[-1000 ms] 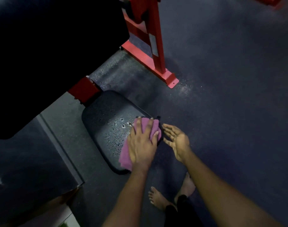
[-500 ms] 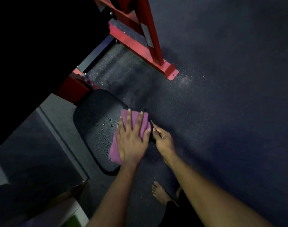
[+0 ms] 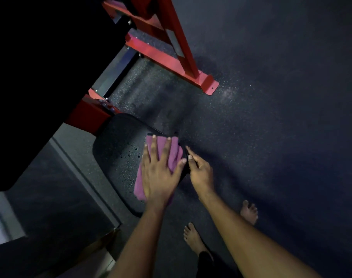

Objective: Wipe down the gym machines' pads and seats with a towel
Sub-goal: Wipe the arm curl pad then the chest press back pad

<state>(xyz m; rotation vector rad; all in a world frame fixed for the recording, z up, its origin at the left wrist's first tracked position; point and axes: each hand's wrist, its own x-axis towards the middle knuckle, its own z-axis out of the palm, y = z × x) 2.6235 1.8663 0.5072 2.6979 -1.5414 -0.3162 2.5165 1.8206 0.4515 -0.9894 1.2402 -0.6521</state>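
Above a speckled gym floor (image 3: 271,137), the left hand (image 3: 159,173) presses a purple towel (image 3: 174,149), fingers spread flat, onto a black seat (image 3: 115,149); the right hand (image 3: 201,171) pinches its edge.

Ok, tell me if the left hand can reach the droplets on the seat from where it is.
Probably yes: the left hand presses the towel flat on the seat, the droplets lie just beside it, and nothing sits between them.

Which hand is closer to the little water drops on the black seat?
The left hand. It presses flat on the purple towel, just right of the water drops. The right hand is farther, beyond the towel, holding the right edge of the seat.
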